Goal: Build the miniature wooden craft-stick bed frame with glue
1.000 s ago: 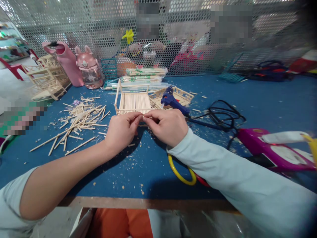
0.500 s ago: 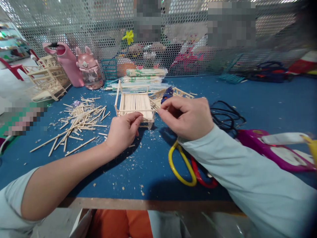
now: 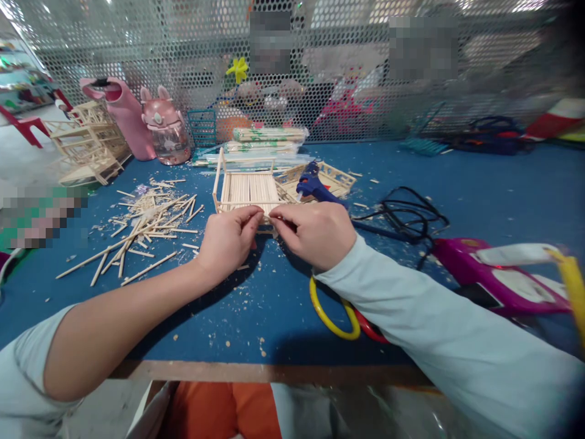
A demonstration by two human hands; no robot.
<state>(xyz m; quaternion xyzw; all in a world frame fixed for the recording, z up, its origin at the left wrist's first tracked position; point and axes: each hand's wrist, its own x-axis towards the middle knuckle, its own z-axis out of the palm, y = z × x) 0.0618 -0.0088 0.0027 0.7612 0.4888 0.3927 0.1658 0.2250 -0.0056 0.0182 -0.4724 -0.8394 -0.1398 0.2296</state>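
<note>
A small model made of thin wooden sticks (image 3: pixel 249 186) stands on the blue table, with a slatted base and upright posts. At its front edge, my left hand (image 3: pixel 231 238) is closed, thumb and forefinger pinched together. My right hand (image 3: pixel 315 235) pinches close beside those fingertips, nearly touching them. Whatever lies between the fingers of either hand is too small or hidden to name. Just behind my right hand lies a blue glue gun (image 3: pixel 315 183), on or against a flat stick frame (image 3: pixel 338 177). Scissors (image 3: pixel 331 314) with yellow and red handles lie partly under my right forearm.
Loose cut sticks (image 3: pixel 146 225) are heaped on the left. Behind them stand a pink bottle (image 3: pixel 130 119), a clear-bodied bottle (image 3: pixel 169 137) and more stick models (image 3: pixel 91 146). Packed sticks (image 3: pixel 269 135) lie before a perforated metal screen (image 3: pixel 338 122). A black cable (image 3: pixel 411 213) and purple device (image 3: pixel 484 268) are right.
My right hand has moved left and slightly down, from beside the glue gun to my left fingertips. More of the glue gun now shows. My left hand has stayed in place.
</note>
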